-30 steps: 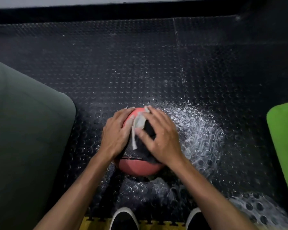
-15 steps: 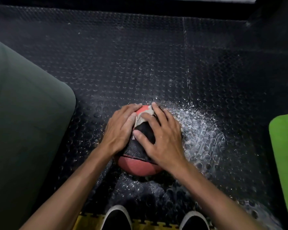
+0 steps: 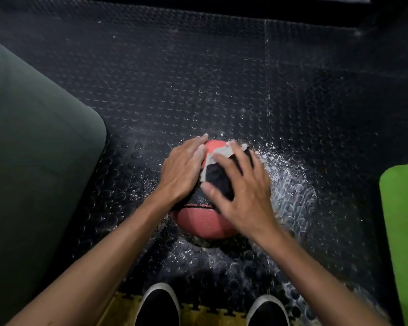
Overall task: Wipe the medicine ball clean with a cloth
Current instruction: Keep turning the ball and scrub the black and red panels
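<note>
A red and black medicine ball (image 3: pixel 203 222) sits on the black studded floor mat (image 3: pixel 198 90) just in front of my feet. My left hand (image 3: pixel 183 171) lies flat on the ball's upper left side, fingers straight. My right hand (image 3: pixel 242 191) presses a dark cloth with a pale edge (image 3: pixel 218 170) against the top right of the ball, fingers spread over it. Most of the ball's top is hidden under both hands and the cloth.
White powder or dust (image 3: pixel 290 189) is smeared on the floor to the right of the ball and below it. A dark green mat (image 3: pixel 33 172) fills the left side, and a bright green mat (image 3: pixel 403 222) lies at the right edge. My two black shoes (image 3: pixel 159 304) stand at the bottom.
My right hand has slid the cloth from the ball's middle toward its upper right, baring more red at the top. My left hand stays on the left side.
</note>
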